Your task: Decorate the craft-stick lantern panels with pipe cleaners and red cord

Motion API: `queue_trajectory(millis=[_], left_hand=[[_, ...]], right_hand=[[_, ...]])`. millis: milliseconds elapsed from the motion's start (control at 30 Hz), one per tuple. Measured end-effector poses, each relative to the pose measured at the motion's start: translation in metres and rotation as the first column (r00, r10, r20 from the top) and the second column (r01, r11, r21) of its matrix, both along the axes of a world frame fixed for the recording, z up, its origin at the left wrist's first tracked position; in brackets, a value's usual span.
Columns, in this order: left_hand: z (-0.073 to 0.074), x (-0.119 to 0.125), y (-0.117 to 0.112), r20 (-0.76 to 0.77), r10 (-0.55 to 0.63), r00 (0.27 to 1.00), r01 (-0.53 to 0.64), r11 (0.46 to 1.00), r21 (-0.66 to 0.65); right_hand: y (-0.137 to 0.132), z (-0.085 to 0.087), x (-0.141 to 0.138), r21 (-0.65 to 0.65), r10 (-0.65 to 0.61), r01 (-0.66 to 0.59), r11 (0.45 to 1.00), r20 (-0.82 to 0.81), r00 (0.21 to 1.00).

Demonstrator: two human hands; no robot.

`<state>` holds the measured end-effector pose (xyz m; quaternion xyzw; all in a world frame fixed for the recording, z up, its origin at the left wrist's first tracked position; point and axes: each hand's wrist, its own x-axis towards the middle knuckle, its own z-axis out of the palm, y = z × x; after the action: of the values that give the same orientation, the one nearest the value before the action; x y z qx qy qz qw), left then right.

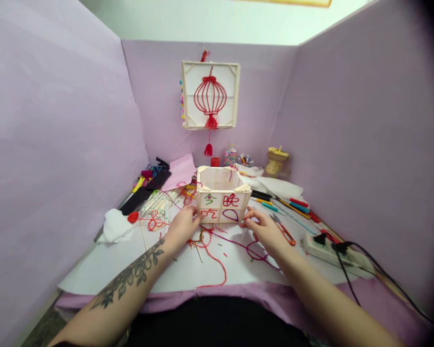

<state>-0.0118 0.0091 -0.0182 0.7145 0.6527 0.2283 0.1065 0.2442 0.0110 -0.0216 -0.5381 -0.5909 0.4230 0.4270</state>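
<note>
At frame centre, the open-topped pale wooden-stick box (222, 195) with red and green cord characters sits on white paper (173, 270). The left hand (183, 225) and right hand (262, 230) have their fingers closed on its lower corners. Uneven squeezing could crack the stick joints.

Wooden box (221, 185), middle of the bench (181, 275), front face turned toward you. You read four panels, with the characters laid out in cord.
- Upper left panel: green 今 (210, 198).
- Upper right panel: red 晚 (230, 199).
- Lower left panel: red 吃 (209, 213).
- Lower right panel: purple loop (230, 215), which you cannot read as a character.
</note>
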Motion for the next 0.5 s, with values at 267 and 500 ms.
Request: queue_trajectory(millis=[267,500], left_hand=[[-0.006,0.000,0.003,-0.043,-0.007,0.999,0.007,1.000,-0.013],[0.011,0.000,-0.011,-0.013,-0.026,1.000,0.028,0.994,0.110]], right_hand=[[-0.003,-0.016,-0.004,-0.076,0.034,-0.034,0.997,0.004,0.999],[-0.010,-0.006,-0.004,-0.104,0.054,-0.070,0.992,-0.150,0.987]])
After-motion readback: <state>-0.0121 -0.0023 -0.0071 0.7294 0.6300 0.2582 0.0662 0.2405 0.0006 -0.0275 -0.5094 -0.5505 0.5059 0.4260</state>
